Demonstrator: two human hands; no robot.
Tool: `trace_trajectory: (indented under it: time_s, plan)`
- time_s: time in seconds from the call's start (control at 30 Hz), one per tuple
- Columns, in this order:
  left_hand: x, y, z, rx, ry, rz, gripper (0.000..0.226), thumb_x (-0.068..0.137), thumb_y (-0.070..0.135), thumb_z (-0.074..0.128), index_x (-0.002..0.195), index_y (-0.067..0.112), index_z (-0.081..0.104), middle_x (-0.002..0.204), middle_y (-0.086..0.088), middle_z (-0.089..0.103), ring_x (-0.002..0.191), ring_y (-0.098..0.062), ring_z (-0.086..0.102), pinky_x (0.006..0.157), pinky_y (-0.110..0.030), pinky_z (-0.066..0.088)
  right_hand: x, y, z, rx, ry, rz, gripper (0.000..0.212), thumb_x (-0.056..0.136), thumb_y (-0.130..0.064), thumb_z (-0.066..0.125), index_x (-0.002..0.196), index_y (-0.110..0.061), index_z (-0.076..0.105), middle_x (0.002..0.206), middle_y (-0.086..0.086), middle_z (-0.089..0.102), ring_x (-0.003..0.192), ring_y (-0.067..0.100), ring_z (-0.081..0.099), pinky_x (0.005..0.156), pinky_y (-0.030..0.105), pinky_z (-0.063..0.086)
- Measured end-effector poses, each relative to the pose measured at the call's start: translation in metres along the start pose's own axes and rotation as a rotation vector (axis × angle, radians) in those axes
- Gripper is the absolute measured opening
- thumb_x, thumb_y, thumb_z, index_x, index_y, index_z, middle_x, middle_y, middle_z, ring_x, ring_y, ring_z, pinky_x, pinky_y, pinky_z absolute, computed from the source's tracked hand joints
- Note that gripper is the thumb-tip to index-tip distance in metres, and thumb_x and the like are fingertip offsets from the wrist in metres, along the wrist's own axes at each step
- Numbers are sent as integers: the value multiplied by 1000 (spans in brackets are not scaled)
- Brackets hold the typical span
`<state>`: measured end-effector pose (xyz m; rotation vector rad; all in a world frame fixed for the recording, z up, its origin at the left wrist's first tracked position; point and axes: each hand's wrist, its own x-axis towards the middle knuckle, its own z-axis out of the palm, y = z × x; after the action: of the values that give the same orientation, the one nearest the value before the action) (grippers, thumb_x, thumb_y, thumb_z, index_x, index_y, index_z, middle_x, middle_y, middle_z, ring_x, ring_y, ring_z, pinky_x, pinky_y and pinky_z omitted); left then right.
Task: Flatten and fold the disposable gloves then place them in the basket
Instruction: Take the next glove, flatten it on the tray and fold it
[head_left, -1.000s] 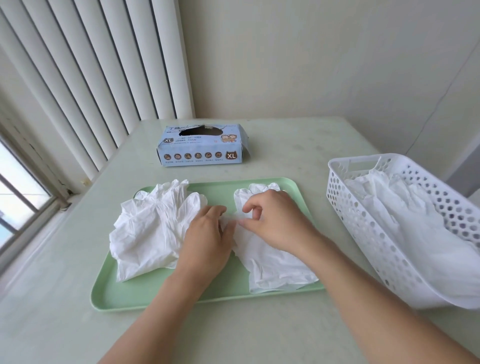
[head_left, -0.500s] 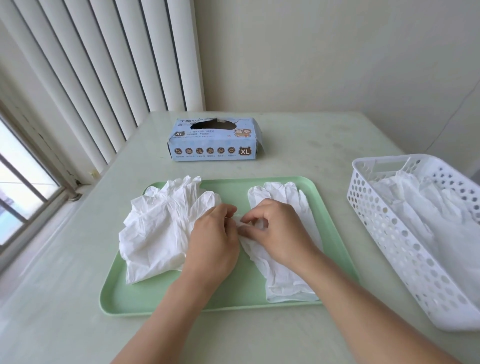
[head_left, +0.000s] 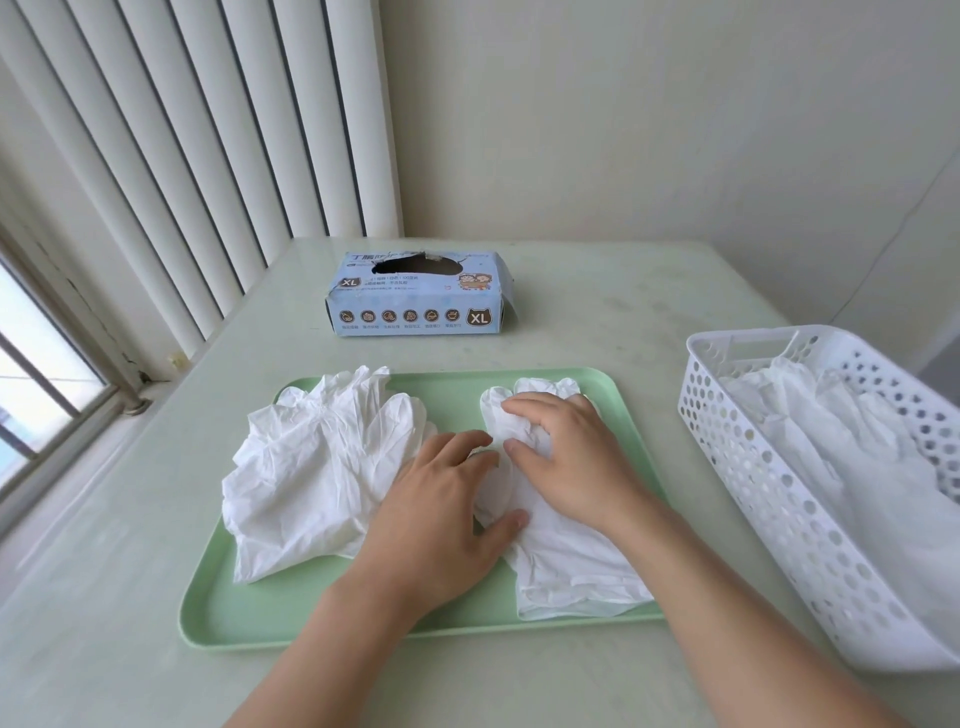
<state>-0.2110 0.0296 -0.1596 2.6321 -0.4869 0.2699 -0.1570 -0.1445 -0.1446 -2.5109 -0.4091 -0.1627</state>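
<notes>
Seen from the head camera, the single glove (head_left: 566, 551) lies on the green tray (head_left: 322, 618) with its long axis running away from the person, cuff nearest. The right hand (head_left: 566, 462) presses it with relaxed fingers; the left hand (head_left: 441, 509) rests flat at its left edge. The basket (head_left: 769, 499) stands to the right on the counter (head_left: 104, 597).

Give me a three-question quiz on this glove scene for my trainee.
1. True or false: the single glove under both hands lies on the tray.
2. What size is printed on the box?
3. The basket sits on which side of the tray? A) left B) right C) behind

Key:
1. True. The left hand and right hand press it flat there, beside the pile.
2. XL.
3. B.
</notes>
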Motion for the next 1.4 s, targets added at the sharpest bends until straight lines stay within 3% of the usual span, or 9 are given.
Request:
trace_trajectory:
  time_s: [0.13,0.27,0.33,0.53,0.7,0.97,1.17,1.27,1.4]
  plan:
    - [-3,-1,-4,33,-51,-2,72,86,71,41,140,25,55,152,13,41,141,-10,32,113,-24,30,-2,-2,4,-20,-110,-59,44,97,-25,62,141,-28,57,146,-19,52,126,22,45,108,27,34]
    - [-4,1,-6,26,-37,3,77,84,74,45,146,27,46,151,12,40,139,-10,33,113,-25,32,1,2,-1,31,127,-7,34,93,-36,67,127,-32,68,132,-11,61,119,19,49,102,27,38]
    - [-5,4,-7,7,-20,13,75,83,72,51,146,32,44,146,13,42,134,-10,37,111,-26,34,0,1,-3,-10,83,-7,31,95,-38,65,125,-32,69,128,-10,63,117,20,49,100,33,42]
    - [-5,12,-14,-19,125,-8,46,81,70,60,106,32,63,100,16,53,92,-9,52,78,-28,47,-1,-2,2,-123,-21,-62,26,100,-32,56,119,-21,70,130,-12,65,111,26,50,97,42,43]
    - [-4,13,-16,-43,174,-163,28,92,53,63,80,28,69,75,14,54,65,-10,55,60,-30,45,-3,-3,2,-42,-2,-85,33,102,-23,54,133,-22,65,138,-13,61,117,21,48,102,31,39]
    - [-3,18,-19,74,29,-238,27,96,51,58,98,28,72,92,13,54,81,-13,55,68,-29,43,-3,0,7,-73,-116,-59,41,102,-29,54,143,-24,56,148,-14,51,126,22,44,108,35,38]
    - [-2,12,-16,99,-6,-233,18,100,32,54,98,21,69,100,9,53,93,-18,56,69,-31,44,0,7,-2,-29,130,32,31,98,-27,60,128,-26,67,134,-9,63,121,28,49,101,38,43]
    - [-2,7,-12,101,-2,-206,23,103,25,48,103,19,71,110,7,57,99,-20,55,75,-36,50,0,11,-4,-202,-7,62,32,99,-38,57,129,-26,64,137,-12,59,115,28,48,97,41,44]
    - [-3,13,-11,113,-18,-178,43,105,46,34,114,23,69,126,10,56,107,-20,50,81,-32,46,-1,8,-3,-263,-54,10,34,103,-39,48,135,-28,54,144,-21,50,114,24,44,93,37,42]
